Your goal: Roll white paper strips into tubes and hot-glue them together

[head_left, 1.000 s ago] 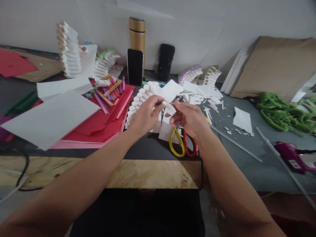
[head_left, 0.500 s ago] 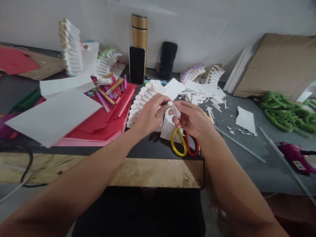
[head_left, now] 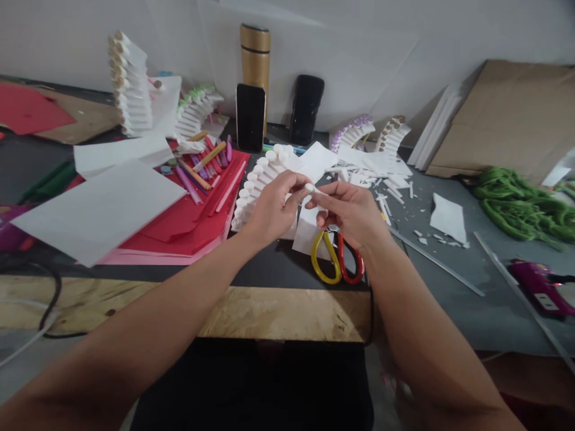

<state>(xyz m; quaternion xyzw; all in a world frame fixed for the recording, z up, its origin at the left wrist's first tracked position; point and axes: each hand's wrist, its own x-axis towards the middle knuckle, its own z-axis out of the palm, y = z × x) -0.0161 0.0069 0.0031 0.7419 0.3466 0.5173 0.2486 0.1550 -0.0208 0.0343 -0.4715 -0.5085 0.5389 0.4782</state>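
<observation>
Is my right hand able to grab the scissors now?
Probably yes. The scissors lie close by, with their handles showing and nothing over them. But your right hand is busy with the white piece, so its fingers might need to let go first.

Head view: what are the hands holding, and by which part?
A small white piece: the left hand pinches it near its rounded end, the right hand just beside that. Its rest is hidden by the fingers.

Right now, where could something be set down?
Free: dark tabletop between the pink sheets and scissors; grey surface between left metal strip, right metal strip and right forearm. Crowded: around left hand and right hand, red sheets, white scraps.
</observation>
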